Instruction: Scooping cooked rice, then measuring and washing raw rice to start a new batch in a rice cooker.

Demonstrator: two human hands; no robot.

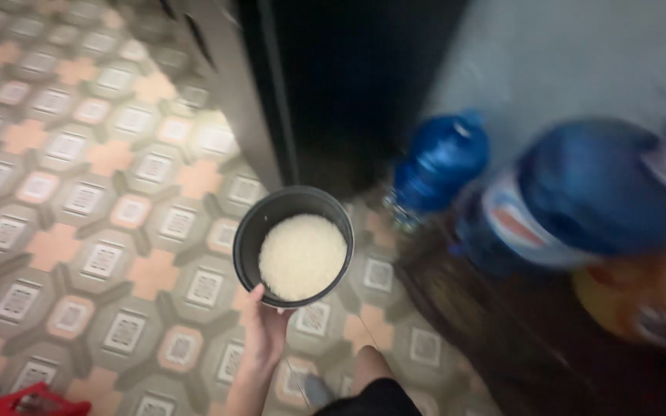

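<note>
Clearly one hand (265, 327), left or right I cannot tell, pinches the near rim of a dark pot (293, 246) of white rice (302, 256) above the patterned tile floor (79, 200); gripped at one edge, it could tip and spill; right, blue water bottles (580, 196) crowd a dark doorway (341, 92); a red object (28, 400) lies near left.

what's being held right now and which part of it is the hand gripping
One hand holds a dark round pot with white rice in it, gripping the near rim. Whether it is the left or right hand cannot be told.
</note>
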